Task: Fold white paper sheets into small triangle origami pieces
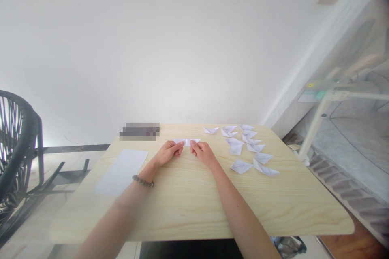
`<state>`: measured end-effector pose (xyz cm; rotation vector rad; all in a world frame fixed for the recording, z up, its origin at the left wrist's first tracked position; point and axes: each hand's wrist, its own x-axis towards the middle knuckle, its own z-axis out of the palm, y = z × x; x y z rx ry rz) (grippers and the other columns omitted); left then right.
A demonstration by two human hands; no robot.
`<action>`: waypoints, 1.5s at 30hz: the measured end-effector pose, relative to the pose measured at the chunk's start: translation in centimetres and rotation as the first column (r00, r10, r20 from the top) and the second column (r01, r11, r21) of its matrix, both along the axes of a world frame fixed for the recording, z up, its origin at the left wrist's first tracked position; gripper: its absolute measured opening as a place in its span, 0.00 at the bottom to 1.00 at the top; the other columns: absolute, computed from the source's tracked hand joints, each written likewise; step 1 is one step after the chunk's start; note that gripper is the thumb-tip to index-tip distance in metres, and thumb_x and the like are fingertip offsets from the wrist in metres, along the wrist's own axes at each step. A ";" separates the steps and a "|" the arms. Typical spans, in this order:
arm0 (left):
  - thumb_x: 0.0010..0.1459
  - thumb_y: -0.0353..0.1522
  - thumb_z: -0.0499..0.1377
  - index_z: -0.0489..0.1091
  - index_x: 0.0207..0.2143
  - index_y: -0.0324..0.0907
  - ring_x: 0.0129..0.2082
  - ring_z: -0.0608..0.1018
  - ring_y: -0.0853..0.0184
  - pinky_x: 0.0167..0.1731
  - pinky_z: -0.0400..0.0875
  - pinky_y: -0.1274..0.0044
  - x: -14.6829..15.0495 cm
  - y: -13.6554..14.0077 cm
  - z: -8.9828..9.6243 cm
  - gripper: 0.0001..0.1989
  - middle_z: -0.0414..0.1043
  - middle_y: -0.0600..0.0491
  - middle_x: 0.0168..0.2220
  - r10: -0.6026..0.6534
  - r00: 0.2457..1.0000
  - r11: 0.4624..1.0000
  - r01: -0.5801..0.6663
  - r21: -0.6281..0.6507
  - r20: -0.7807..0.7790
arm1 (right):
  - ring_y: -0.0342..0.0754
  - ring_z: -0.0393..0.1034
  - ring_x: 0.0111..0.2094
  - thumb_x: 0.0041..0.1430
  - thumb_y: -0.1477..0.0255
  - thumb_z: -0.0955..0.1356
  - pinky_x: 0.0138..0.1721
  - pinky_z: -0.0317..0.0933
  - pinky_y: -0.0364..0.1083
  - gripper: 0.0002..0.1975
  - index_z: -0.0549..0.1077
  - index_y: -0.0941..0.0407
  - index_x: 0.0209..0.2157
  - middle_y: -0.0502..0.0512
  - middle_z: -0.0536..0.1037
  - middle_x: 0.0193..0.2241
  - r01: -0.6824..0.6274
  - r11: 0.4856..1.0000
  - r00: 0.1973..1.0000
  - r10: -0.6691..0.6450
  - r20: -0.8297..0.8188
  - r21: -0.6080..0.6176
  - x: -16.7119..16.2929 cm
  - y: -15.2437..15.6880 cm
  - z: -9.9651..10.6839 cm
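1. The folded paper piece (186, 142) is in the grip itself, stretched across the gap between the two hands, above the table.
2. Both hands are closed on it: the left hand (169, 153) pinches it toward one end, the right hand (203, 153) toward the other, each thumb lying on the near face.
3. It should handle as very light, stiffer along its folded edges than a single layer, yet easily creased or torn by a hard pull. Paper is unlikely to slip much in a dry pinch. The sound hold is near the ends, over doubled layers, with thumb and fingertip opposed and the middle left free.
4. Hidden in the grip: the fingertips behind the paper, its far face, and the parts under the thumbs. How many layers are folded together I cannot tell.
5. Left of the grip and nearer the body, a flat white sheet (126, 166) lies on the table (182, 206), partly covered by the left forearm; whether it is one sheet or a stack is unclear.
6. Right of the grip lie folded paper shapes (241, 166), some overlapping, so their number is hard to make out.
7. Beyond the grip to the left, a dark patch (139, 131) is pixelated past recognition.
8. Far left of the grip, a chair (21, 141) is cut off by the picture's edge.
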<state>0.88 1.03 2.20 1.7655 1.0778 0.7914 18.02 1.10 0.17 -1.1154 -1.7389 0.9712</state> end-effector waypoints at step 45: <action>0.54 0.43 0.47 0.63 0.17 0.38 0.21 0.66 0.73 0.27 0.60 0.80 0.3 -0.3 0.0 0.21 0.63 0.56 0.18 0.001 1.000 0.998 0.000 0.068 -0.013 | 0.38 0.57 0.14 0.56 0.55 0.53 0.18 0.52 0.38 0.23 0.58 0.56 0.18 0.45 0.60 0.12 0.133 0.991 0.989 -0.135 -0.068 -0.028 -0.1 0.4 -0.7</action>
